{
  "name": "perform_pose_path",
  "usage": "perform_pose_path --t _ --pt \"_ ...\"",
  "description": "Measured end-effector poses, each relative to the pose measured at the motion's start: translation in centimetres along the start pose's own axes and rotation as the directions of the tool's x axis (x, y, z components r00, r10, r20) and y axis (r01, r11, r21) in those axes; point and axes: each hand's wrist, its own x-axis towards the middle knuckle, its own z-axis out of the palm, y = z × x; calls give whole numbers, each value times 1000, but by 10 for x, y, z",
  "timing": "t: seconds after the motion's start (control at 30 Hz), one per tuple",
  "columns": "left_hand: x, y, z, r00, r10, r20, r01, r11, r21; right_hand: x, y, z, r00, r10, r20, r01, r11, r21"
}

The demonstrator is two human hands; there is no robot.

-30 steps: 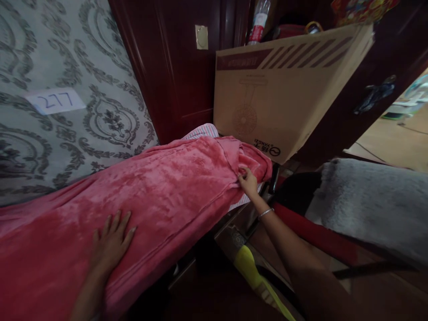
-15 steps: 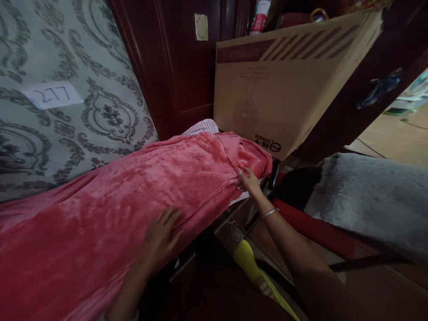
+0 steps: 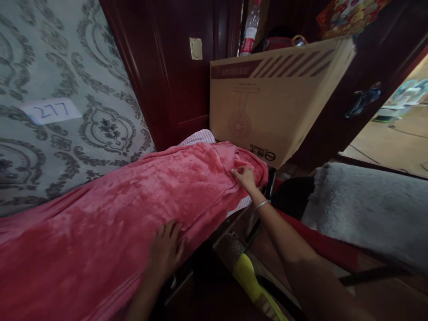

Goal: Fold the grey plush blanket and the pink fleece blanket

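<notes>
A long pink plush blanket (image 3: 143, 196) lies spread over a narrow bed-like surface along the wall. Near its far end, the blanket is folded over and wrinkled. At that fold, my right hand (image 3: 246, 177), with a silver bangle on the wrist, has its fingers closed on the blanket's edge. My left hand (image 3: 165, 252) rests on the blanket's near side, its fingers apart and flat, holding nothing. Striped cloth (image 3: 202, 137) shows from under the blanket at the far end and along the near side.
A large cardboard box (image 3: 270, 100) stands beyond the blanket's end, with a plastic bottle (image 3: 249, 35) behind it. Grey fluffy cloth (image 3: 371, 209) covers a seat at right. Below my arms is a yellow object (image 3: 247, 274). A patterned wall (image 3: 110, 129) borders the left.
The view has tilted up slightly, so the scene sits lower. My right hand has shifted a little along the blanket's fold. My left hand stays on the near side.
</notes>
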Motion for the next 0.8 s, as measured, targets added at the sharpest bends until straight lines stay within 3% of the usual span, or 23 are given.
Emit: perform_pose_path --t 0.17,0.23,0.43,0.6,0.7,0.8 --pt "-5 -3 8 1000 -6 -11 6 1000 30 4 -39 16 997 -74 14 75 952 -295" --pt "-5 -3 9 1000 -6 -14 7 1000 20 5 -47 20 997 -68 48 80 943 -323" --pt "-4 -2 8 1000 -18 -22 18 1000 -21 40 -48 15 998 34 52 -23 979 -204" --pt "-5 -4 11 999 -27 -41 28 1000 14 86 -60 0 997 -10 -74 10 1000 -2" --pt "-6 -4 13 999 -23 -46 25 999 27 80 -47 0 986 23 -167 11 980 199" --pt "-7 -4 13 999 -10 -35 11 1000 24 57 -19 6 982 89 -169 -41 962 270"
